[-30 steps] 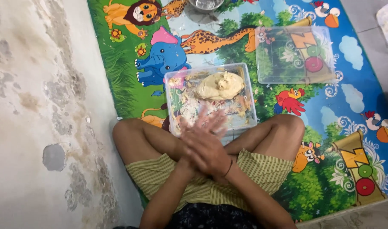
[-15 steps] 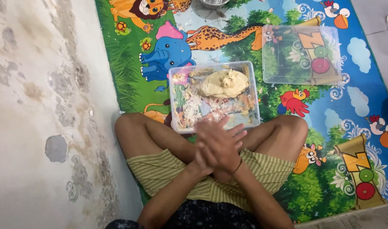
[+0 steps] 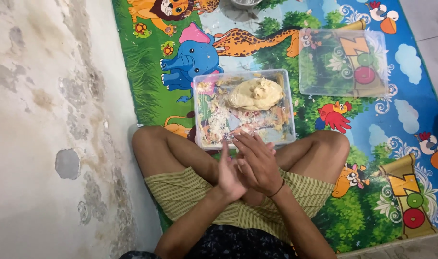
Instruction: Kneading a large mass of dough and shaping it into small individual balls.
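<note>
Two bare hands pressed palm to palm over a lap, just short of a clear plastic tub of dough.

The person sits cross-legged on a bright cartoon-animal play mat (image 3: 391, 144) spread on the floor, beside a stained, flaking grey wall (image 3: 51, 129). The left hand (image 3: 228, 175) stands on edge, fingers straight and together, its palm laid against the right hand (image 3: 258, 160), whose fingers are spread and point toward the tub; neither grip holds anything. A thin dark band circles the right wrist (image 3: 276, 190). Just beyond the fingertips, between the knees, sits a clear rectangular plastic container (image 3: 283, 103) smeared with flour and scraps, with a pale beige lump of dough (image 3: 255, 94) in its far half. Its clear rectangular plastic lid (image 3: 342, 62) lies flat on the mat, up and to the right, apart from the container.
</note>
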